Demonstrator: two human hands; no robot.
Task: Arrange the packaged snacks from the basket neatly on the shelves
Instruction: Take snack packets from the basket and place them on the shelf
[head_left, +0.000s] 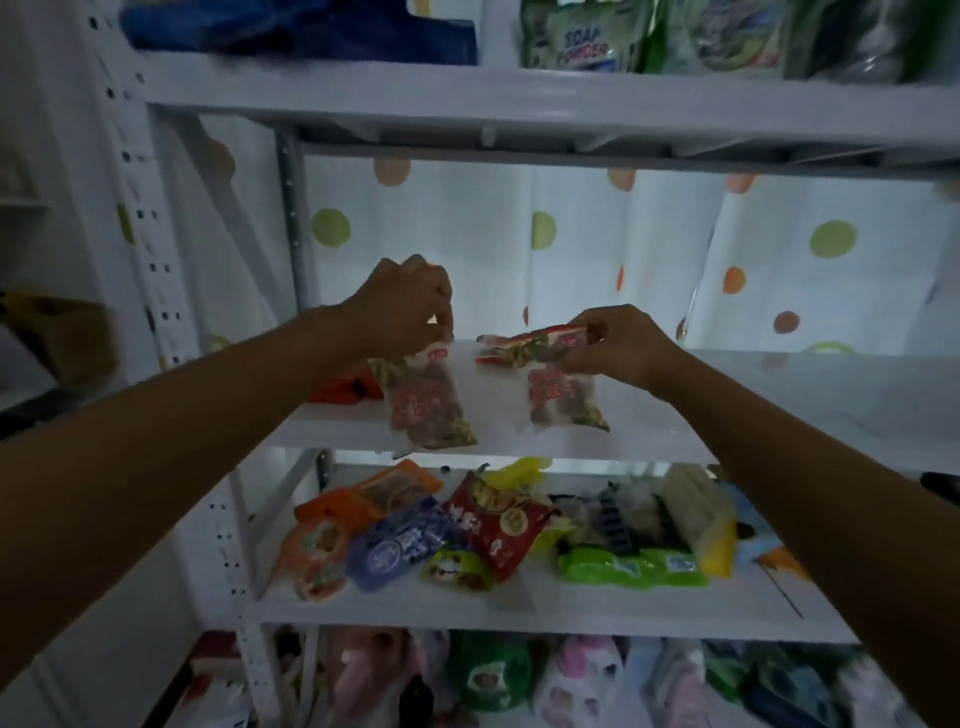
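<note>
snack packets on the white metal shelving: two see-through plastic ones with red print are on the white middle shelf board (727, 400), one under each hand. left hand (405, 306) has its fingers curled down and pinches the top edge of the left clear red-printed packet (431, 410); that packet's lower end reaches the shelf's front edge. right hand (623, 343) has its fingers curled too, pinching at the top of the right clear red-printed packet (563, 397), which is near the left one but not touching it. red-striped packet (524, 345) lies crosswise at the right fingertips, cannot tell if it is gripped as well. small red-orange packet (343, 387) is on the same shelf behind the left wrist, partly hidden. lower shelf board (571, 605) carries a loose pile: orange packet (363, 496), blue-purple packet (400, 545), red packet (498, 525), bright green flat packet (634, 566), yellow-edged packet (711, 525). top shelf has green soap powder bags (582, 41). white curtain with coloured dots (571, 249) hangs behind the shelves. bottom level shows pink and green pouches, blurred.
</note>
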